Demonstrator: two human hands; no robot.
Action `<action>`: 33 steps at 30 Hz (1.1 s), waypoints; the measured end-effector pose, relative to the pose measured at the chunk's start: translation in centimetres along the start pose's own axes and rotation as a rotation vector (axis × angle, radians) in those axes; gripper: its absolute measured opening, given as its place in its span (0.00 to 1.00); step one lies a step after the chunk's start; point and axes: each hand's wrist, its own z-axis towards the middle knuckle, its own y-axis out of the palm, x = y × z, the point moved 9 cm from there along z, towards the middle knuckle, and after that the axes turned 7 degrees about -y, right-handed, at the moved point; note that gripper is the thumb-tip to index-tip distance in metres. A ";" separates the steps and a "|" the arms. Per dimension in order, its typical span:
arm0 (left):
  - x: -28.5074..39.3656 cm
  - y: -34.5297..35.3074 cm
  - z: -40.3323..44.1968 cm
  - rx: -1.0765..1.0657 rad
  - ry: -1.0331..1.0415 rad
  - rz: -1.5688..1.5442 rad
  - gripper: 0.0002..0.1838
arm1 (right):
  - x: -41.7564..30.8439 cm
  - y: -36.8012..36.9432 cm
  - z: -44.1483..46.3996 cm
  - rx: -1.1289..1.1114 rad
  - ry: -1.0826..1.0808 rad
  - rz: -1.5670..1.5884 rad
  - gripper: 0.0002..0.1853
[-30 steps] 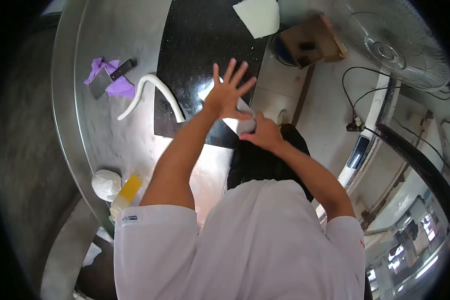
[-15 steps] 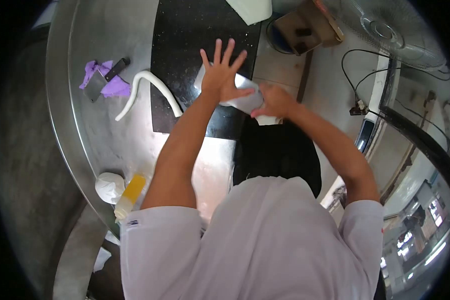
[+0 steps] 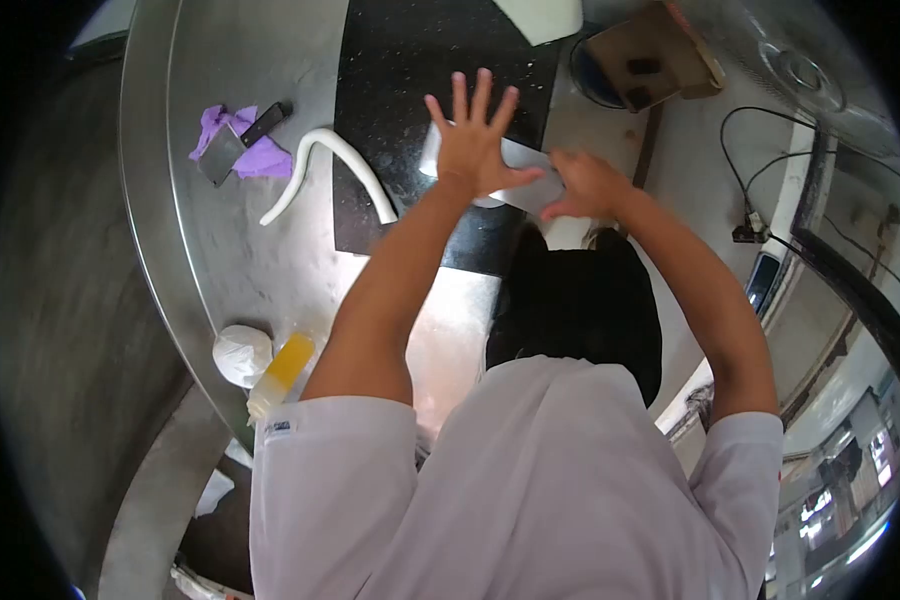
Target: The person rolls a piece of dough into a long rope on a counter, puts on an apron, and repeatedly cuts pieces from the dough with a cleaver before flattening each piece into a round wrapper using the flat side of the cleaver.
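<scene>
My left hand [image 3: 475,155] lies with its fingers spread on a wide, flat metal blade [image 3: 530,180] over the black board [image 3: 385,90]. My right hand [image 3: 590,187] is closed around the blade's right end; any handle is hidden in it. Whatever lies under the blade cannot be seen. To the left of my left hand, a white rope of dough [image 3: 340,147] curves from the metal table onto the board's edge.
On the metal table [image 3: 270,270] at the left, a cleaver [image 3: 222,155] lies on a purple cloth [image 3: 267,158]. Nearer me are a squeeze bottle of yellow liquid [image 3: 288,365] and a white bundle [image 3: 242,355]. At the back right are a cardboard box [image 3: 660,60] and a fan [image 3: 795,70].
The whole view has shifted, so things appear farther right and slightly higher. Both hands keep about the same place on the blade.
</scene>
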 end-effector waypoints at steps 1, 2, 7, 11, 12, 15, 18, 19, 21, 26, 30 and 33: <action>0.6 0.7 -0.3 0.004 0.014 -0.032 0.65 | 0.3 0.6 -0.9 0.167 -0.058 -0.088 0.43; 0.6 0.6 0.8 0.026 0.026 -0.013 0.65 | 0.9 -0.5 -1.5 0.338 -0.110 -0.196 0.44; -0.9 -1.1 4.2 0.174 -0.063 -0.031 0.64 | 4.2 -5.7 2.9 0.030 0.109 -0.126 0.47; -2.1 -0.8 4.0 0.215 0.019 -0.168 0.64 | 1.1 -5.3 2.9 -0.205 0.210 0.059 0.49; -1.4 0.0 2.7 0.168 0.026 -0.155 0.64 | 1.2 -3.4 1.7 -0.130 0.135 -0.019 0.50; 0.9 1.0 2.0 0.065 0.026 -0.079 0.64 | 2.2 -1.4 -1.1 0.086 0.045 -0.122 0.49; 0.7 0.0 3.2 0.142 -0.070 -0.051 0.65 | 3.9 -4.5 0.5 0.044 0.029 -0.150 0.47; 0.2 -0.3 4.0 0.185 -0.107 -0.073 0.66 | 4.5 -6.1 1.4 0.037 -0.013 -0.119 0.46; -0.2 -3.1 5.5 0.022 -0.285 -0.030 0.64 | 3.9 -8.1 3.3 0.057 -0.058 -0.188 0.45; 0.8 0.9 1.2 0.069 -0.018 -0.082 0.69 | 1.5 -2.8 0.3 -0.033 0.000 -0.109 0.41; 0.9 0.8 2.7 0.044 -0.058 -0.037 0.66 | 3.8 -5.1 0.8 0.015 -0.005 -0.139 0.42; -0.5 -0.9 5.3 0.206 -0.183 0.013 0.65 | 4.5 -8.9 4.0 0.058 -0.130 -0.260 0.45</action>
